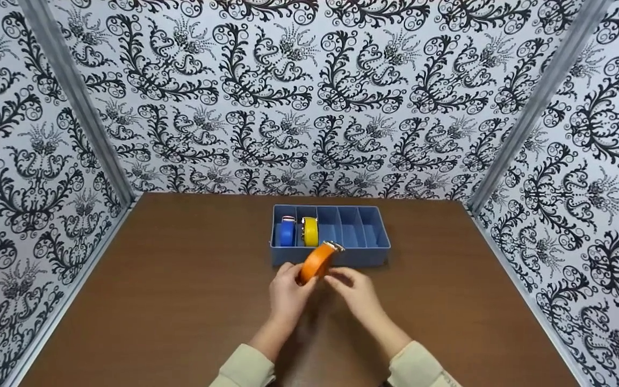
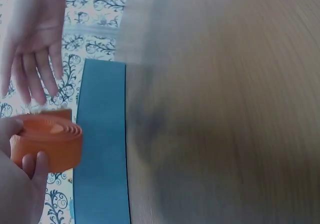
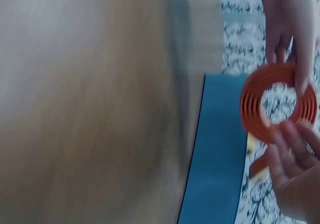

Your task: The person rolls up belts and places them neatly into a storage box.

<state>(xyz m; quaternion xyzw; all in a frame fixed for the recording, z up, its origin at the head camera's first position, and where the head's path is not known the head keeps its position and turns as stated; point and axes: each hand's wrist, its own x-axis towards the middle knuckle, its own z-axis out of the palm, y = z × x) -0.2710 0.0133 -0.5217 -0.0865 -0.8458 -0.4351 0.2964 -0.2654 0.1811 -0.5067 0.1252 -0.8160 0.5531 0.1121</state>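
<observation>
A rolled orange belt (image 1: 317, 263) with a metal buckle is tilted up in front of the box. My left hand (image 1: 288, 293) pinches the roll between thumb and fingers. Close by on its right is my right hand (image 1: 357, 293), its fingers loosely extended. In the left wrist view the coil (image 2: 47, 144) shows its stacked turns, and the right hand (image 2: 37, 49) hangs apart from it with straight fingers. From the right wrist, the right fingertips lie at the coil's (image 3: 252, 106) lower edge; whether they touch it I cannot tell.
A blue-grey divided box (image 1: 331, 257) stands at the back of the brown table (image 1: 191, 279). In its leftmost compartment is a rolled blue belt (image 1: 287, 232); a rolled yellow belt (image 1: 310, 232) fills the one beside it. Patterned walls (image 1: 309, 97) enclose the table.
</observation>
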